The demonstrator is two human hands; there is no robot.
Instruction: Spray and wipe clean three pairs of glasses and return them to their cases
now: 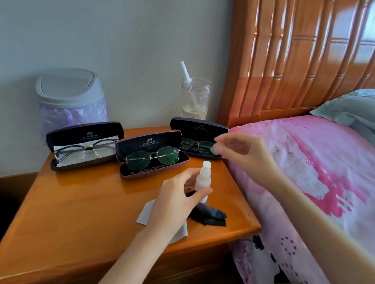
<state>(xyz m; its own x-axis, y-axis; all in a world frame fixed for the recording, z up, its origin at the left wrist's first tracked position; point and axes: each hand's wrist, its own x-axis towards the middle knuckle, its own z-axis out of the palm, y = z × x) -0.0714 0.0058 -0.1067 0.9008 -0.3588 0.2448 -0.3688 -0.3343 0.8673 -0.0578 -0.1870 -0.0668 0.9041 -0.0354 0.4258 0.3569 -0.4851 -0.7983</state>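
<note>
Three open glasses cases stand on the wooden nightstand (75,213), each with a pair of glasses inside: the left case (86,145), the middle case (151,154) and the right case (200,133). My left hand (177,201) grips a small white spray bottle (204,179) upright near the table's front right. My right hand (238,149) hovers above and to the right of it, pinching the bottle's small clear cap (214,149). A white cloth (147,212) and a dark grey cloth (208,215) lie under and beside my left hand.
A grey swing-lid bin (71,97) stands behind the nightstand on the left. A clear cup with a straw (195,101) sits at the back right corner. The bed with a pink floral sheet (319,176) and wooden headboard (297,43) borders the right side.
</note>
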